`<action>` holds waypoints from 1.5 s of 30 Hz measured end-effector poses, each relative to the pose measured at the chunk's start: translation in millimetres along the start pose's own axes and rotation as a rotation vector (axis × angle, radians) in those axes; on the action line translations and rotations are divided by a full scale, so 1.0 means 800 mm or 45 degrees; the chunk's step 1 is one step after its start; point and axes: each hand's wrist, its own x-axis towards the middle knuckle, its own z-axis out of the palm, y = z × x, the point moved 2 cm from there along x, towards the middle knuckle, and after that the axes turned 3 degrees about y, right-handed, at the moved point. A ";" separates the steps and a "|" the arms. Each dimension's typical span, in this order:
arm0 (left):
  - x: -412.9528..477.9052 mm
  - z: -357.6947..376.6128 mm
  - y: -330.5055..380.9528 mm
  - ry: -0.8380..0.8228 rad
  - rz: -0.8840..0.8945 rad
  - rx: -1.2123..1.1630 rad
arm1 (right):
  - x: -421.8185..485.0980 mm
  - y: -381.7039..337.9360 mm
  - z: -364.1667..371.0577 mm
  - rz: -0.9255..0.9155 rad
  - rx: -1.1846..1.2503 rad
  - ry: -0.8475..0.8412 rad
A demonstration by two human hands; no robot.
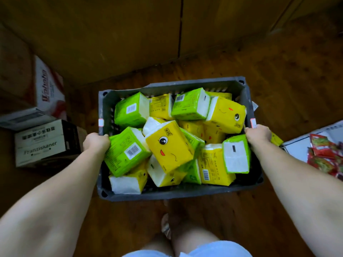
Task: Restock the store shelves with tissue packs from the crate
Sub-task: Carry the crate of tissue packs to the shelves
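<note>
Crate (185, 194), dark grey plastic w/ slotted walls, sits mid-frame over a brown wood floor (278, 80), just ahead of the person's legs (194, 240); can't tell if it's resting or lifted. Cardboard boxes (43, 143) are stacked at far left, one w/ red print, one black-and-white. At right, a white box (298, 145) holds red snack packets (323, 153). Tissue packs (169, 145) fill the crate in a loose jumble, approx half yellow w/ cartoon faces, half green w/ barcodes. One green pack (236, 156) stands on end by the right wall. L hand (95, 142) grips the crate's left rim, fingers curled over it. R hand (259, 133) grips the right rim likewise.
</note>
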 end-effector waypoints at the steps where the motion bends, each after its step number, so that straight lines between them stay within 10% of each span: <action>1: -0.018 0.003 -0.012 0.001 -0.005 -0.008 | -0.009 0.021 -0.005 0.002 0.000 0.008; 24: -0.471 0.166 -0.153 0.005 -0.132 -0.062 | -0.033 0.457 -0.159 -0.047 0.012 -0.038; 45: -0.588 0.269 -0.354 -0.090 -0.035 0.022 | -0.166 0.736 -0.088 0.081 0.026 0.005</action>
